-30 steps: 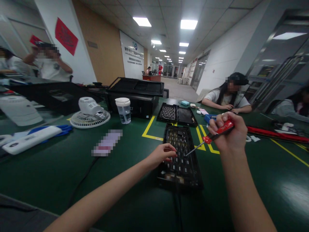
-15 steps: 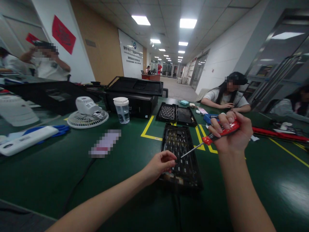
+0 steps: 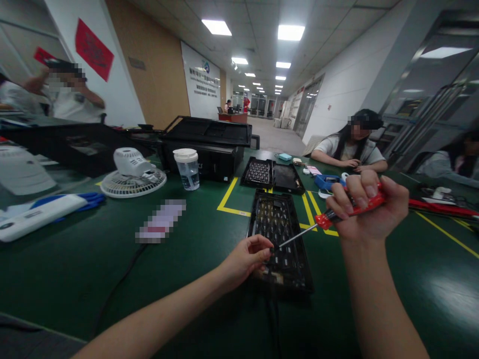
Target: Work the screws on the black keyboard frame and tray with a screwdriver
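Note:
My right hand [image 3: 368, 207] is wrapped round the red and black handle of a screwdriver [image 3: 325, 219]. Its thin metal shaft slants down to the left, and the tip is at a small dark screwdriver bit [image 3: 273, 249]. Thumb and fingers of my left hand [image 3: 249, 257] pinch that bit; most of it is hidden. Below both hands lies a black bit case [image 3: 284, 219] with rows of small labelled bits. Whether the tip sits inside the bit is too small to tell.
Behind the bit case lies another open black case [image 3: 258, 171]. To the left are a lidded cup [image 3: 189, 172], a white fan [image 3: 132, 179] and a blurred-out phone-like object [image 3: 160, 222] with a cable. A big black box [image 3: 209, 154] stands farther back. A person [image 3: 355, 142] sits across the green table [image 3: 179, 279].
My right hand has moved right and slightly up with the screwdriver, turning its grip on the handle. My left hand has hardly moved and still pinches the bit.

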The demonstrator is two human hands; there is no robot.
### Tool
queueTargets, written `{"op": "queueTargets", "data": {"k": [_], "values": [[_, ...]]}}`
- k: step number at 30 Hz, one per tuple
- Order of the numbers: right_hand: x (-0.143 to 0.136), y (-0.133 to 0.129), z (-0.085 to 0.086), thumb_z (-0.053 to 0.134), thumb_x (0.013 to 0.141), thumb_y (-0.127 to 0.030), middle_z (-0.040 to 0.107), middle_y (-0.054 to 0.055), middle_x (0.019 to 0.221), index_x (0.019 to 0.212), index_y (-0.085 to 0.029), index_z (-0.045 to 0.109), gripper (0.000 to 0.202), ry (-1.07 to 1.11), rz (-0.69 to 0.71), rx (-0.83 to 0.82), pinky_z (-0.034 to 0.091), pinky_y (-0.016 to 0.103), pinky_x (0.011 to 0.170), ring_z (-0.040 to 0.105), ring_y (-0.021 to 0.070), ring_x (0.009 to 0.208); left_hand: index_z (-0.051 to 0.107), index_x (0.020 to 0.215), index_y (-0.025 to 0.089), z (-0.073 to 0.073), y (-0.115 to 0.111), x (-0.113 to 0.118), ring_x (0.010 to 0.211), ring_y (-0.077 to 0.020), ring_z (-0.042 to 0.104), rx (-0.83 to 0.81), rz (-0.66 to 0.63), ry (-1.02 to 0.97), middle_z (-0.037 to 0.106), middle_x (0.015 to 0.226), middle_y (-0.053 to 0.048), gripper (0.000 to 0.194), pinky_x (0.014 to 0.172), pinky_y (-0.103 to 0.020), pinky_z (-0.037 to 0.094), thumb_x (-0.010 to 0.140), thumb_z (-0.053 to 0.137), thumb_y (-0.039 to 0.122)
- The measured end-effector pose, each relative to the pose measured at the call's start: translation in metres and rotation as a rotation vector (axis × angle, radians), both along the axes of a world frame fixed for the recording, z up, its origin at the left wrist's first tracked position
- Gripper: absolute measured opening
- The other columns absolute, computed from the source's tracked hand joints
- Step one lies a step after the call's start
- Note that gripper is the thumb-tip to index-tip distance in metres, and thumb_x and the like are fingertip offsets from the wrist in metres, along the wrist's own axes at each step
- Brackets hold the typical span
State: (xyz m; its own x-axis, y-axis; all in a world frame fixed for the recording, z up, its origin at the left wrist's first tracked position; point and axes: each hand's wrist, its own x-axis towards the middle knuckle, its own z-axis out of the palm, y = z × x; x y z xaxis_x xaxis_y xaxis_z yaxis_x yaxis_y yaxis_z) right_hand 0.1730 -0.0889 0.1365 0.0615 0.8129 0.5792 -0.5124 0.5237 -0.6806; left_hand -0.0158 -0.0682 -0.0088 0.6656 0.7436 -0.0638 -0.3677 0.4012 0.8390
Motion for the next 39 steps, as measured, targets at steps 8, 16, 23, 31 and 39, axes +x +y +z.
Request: {"op": "queueTargets", "data": {"k": [8, 16, 23, 31, 39], "values": [[-0.0017, -0.0004, -0.0003, 0.051, 0.07, -0.032, 0.024, -0.005, 0.041, 0.049, -0.019, 0.033, 0.031, -0.014, 0.012, 0.014, 0.017, 0.019, 0.028, 0.027, 0.0079, 0.035, 0.055, 0.082, 0.015, -0.0011, -0.0031, 0.0012, 0.062, -0.0059, 0.049, 0.003, -0.002, -0.009, 0.052, 0.076, 0.002, 0.028, 0.049, -0.016, 0.036, 0.064, 0.071, 0.028], [-0.0012, -0.0006, -0.0017, 0.051, 0.069, -0.032, 0.024, -0.006, 0.04, 0.048, -0.019, 0.029, 0.033, -0.037, 0.026, 0.034, 0.02, 0.018, 0.027, 0.027, 0.007, 0.032, 0.054, 0.084, 0.016, -0.0035, -0.0046, 0.0018, 0.062, -0.0057, 0.051, -0.089, -0.024, -0.039, 0.052, 0.075, 0.002, 0.028, 0.051, -0.017, 0.037, 0.064, 0.071, 0.026], [-0.0017, -0.0058, -0.0025, 0.05, 0.068, -0.034, 0.026, -0.007, 0.035, 0.046, -0.019, 0.028, 0.035, -0.129, 0.127, 0.088, 0.03, 0.018, 0.026, 0.034, 0.0083, 0.029, 0.055, 0.085, 0.014, -0.0063, -0.0072, 0.0025, 0.062, -0.0055, 0.053, -0.17, -0.067, -0.035, 0.052, 0.074, 0.001, 0.023, 0.053, -0.016, 0.04, 0.068, 0.068, 0.023], [-0.0078, -0.0081, -0.0031, 0.051, 0.067, -0.036, 0.03, -0.007, 0.032, 0.046, -0.02, 0.032, 0.033, -0.172, 0.209, 0.144, 0.031, 0.017, 0.022, 0.032, 0.0075, 0.024, 0.055, 0.082, 0.013, -0.0055, -0.009, 0.0012, 0.065, -0.0062, 0.054, -0.201, -0.107, 0.052, 0.054, 0.074, 0.001, 0.023, 0.059, -0.018, 0.042, 0.066, 0.069, 0.022], [-0.0101, -0.0092, -0.0019, 0.051, 0.068, -0.033, 0.033, -0.006, 0.033, 0.046, -0.019, 0.034, 0.031, -0.192, 0.221, 0.158, 0.033, 0.017, 0.023, 0.034, 0.0075, 0.025, 0.055, 0.087, 0.014, -0.003, -0.0086, -0.0006, 0.066, -0.0056, 0.054, -0.204, -0.136, 0.075, 0.056, 0.075, 0.0, 0.023, 0.06, -0.016, 0.041, 0.069, 0.066, 0.022]]}}
